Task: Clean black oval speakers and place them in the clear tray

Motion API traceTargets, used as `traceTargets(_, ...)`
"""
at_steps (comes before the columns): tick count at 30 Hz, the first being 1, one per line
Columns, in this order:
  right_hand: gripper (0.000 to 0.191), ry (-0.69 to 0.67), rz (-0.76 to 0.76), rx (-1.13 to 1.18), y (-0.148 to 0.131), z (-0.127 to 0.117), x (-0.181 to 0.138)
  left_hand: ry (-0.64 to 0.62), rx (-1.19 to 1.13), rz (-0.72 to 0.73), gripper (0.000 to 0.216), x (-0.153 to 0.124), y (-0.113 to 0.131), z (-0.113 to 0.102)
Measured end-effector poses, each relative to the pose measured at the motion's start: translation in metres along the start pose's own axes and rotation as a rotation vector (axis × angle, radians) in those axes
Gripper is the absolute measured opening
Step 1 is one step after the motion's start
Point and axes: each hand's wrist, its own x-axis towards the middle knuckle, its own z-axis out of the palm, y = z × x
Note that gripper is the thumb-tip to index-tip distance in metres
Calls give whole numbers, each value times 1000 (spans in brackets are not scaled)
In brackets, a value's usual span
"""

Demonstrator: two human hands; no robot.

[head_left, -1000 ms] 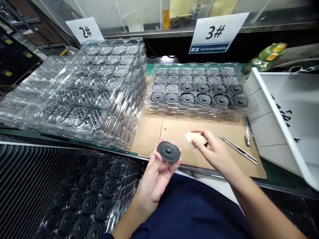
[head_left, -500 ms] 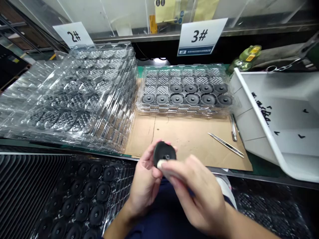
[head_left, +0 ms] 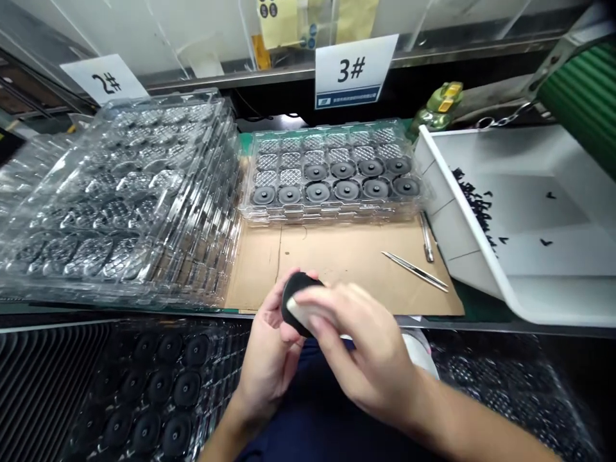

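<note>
My left hand (head_left: pixel 267 359) is closed around a black round rubber-like part (head_left: pixel 302 282), held tilted above the front edge of the bench. My right hand (head_left: pixel 360 346) reaches over its face with thumb and fingers pinched together. A pale tip (head_left: pixel 293 308) at those fingers touches the part; whether it is a finger cover or a small held piece I cannot tell. The centre of the part is hidden behind the fingers. Beyond the hands, a clear plastic tray (head_left: pixel 332 210) holds similar round parts in its two front rows.
Stacked clear trays (head_left: pixel 192 212) stand at left. Tweezers (head_left: pixel 416 271) and a metal pen-like tool (head_left: pixel 426 237) lie on the cardboard (head_left: pixel 327 247). A white bin (head_left: pixel 520 301) at right holds small black pieces (head_left: pixel 474 202). Below left, another tray carries black round parts (head_left: pixel 187 388).
My right fingers have slid left across the black part and now cover its centre, which showed before. The whole view has shifted slightly.
</note>
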Motion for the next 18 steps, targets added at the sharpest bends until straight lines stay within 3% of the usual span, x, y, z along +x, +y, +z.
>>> traceTargets(3,23,42,-41,6,1,-5,9,-34,40,-68,54,0,-1,6)
traceTargets(6,23,-81,-86,35,7,-14,1,-6,15,-95,58,-1,4,7)
traceTargets(8,22,-122,-36,-12,15,-21,-9,6,1,-84,61,0,5,5)
traceTargets(10,21,-82,41,-101,22,-26,-15,-8,5,-47,62,2,4,5)
traceTargets(13,22,-1,36,-188,24,-30,-18,-43,9,-3,58,5,1,11)
traceTargets(18,23,-63,7,-130,23,-35,-14,-79,3,-52,57,7,1,18)
